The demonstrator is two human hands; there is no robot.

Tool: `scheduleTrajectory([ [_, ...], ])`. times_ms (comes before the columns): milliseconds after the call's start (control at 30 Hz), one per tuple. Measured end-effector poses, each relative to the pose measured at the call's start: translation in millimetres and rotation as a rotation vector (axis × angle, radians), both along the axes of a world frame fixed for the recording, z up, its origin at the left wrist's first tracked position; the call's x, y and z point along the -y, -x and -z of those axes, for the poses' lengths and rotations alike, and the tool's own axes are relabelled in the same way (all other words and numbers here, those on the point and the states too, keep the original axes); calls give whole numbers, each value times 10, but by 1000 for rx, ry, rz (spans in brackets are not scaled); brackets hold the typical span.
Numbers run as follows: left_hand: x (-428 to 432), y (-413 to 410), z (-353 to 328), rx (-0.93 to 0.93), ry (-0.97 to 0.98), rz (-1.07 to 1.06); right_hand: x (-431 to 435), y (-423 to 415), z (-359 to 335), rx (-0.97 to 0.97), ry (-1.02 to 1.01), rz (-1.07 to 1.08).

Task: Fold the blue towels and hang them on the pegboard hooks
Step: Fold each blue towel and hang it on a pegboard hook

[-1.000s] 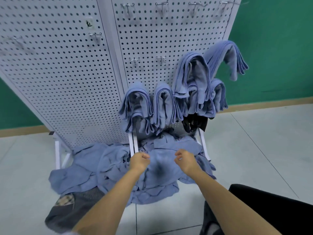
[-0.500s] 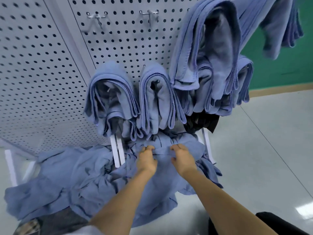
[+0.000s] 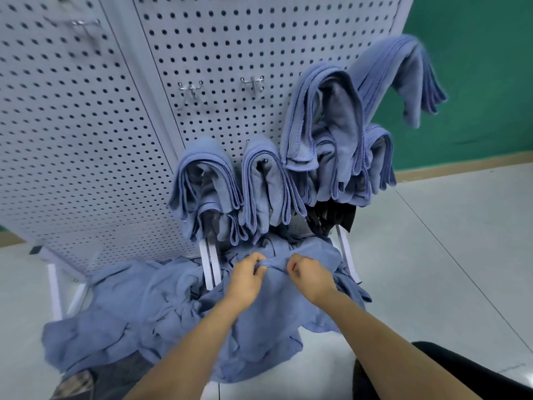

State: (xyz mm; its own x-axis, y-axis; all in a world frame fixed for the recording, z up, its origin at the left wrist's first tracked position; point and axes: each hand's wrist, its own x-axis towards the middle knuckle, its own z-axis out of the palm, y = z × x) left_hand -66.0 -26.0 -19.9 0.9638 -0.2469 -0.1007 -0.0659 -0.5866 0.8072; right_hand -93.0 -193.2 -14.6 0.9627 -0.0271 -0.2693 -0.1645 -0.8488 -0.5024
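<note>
Between the two hands runs the far edge of a loose blue towel [image 3: 271,307]; the left hand [image 3: 245,280] pinches that edge with curled fingers, and the right hand [image 3: 310,277] grips it just beside, knuckles up; the towel lies on top of a crumpled heap of blue towels [image 3: 121,321] spreading left of the hands over the pale floor [image 3: 450,255]; beyond the hands stands the white pegboard [image 3: 86,145], with folded blue towels [image 3: 207,183] draped over its lower hooks; two bare hooks [image 3: 252,82] show higher up.
</note>
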Motion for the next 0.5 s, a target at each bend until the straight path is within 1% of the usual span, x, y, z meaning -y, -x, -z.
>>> scheduleTrajectory([
  [100, -77, 173, -426, 32, 53, 31, -87, 191, -403, 66, -113, -40],
  [233, -143, 353, -1097, 127, 117, 112, -234, 375, -1017, 184, -139, -130],
  [333, -211, 436, -1550, 198, 81, 156, -282, 482, -1470, 252, -109, -130],
  [433, -289, 528, -2006, 237, 91, 102, -340, 559, -1953, 329, -53, -165],
  [500, -375, 600, -2290, 246, 102, 75, -377, 610, -2270, 342, 10, -226],
])
